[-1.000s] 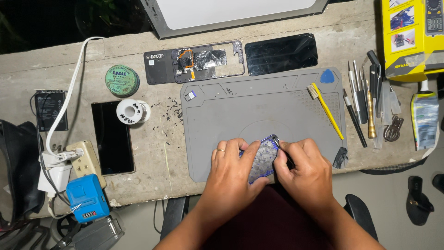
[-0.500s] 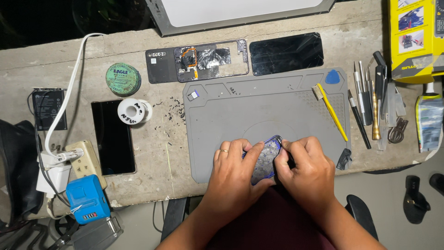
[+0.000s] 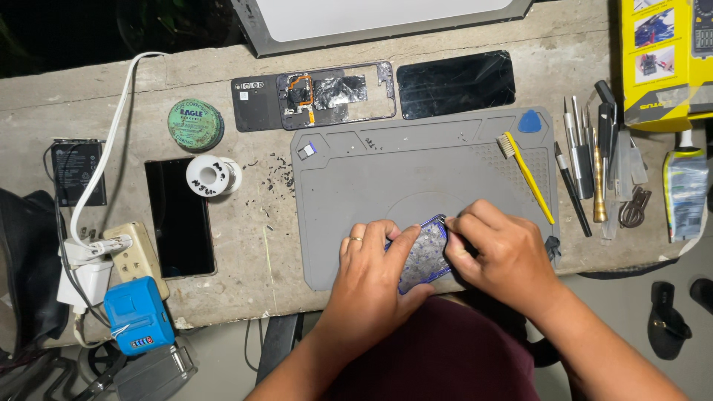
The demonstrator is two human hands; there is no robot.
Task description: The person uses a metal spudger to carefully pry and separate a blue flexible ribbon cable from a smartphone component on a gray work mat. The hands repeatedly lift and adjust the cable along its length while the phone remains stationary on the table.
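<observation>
Here, phone (image 3: 425,256) upright between left hand (image 3: 371,278), right hand (image 3: 501,252) grip

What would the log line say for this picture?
left hand: holds phone frame | right hand: grips its edge | over grey mat

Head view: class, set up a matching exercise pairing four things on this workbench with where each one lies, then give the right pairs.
Things:
1. yellow toothbrush
2. blue pick
3. solder spool
4. green tin

Places:
A. on the bench, above the solder spool
B. at the top right corner of the grey mat
C. slanting on the right part of the grey mat
D. on the bench, at the top right corner of the dark phone

Pairs: 1-C, 2-B, 3-D, 4-A
</observation>
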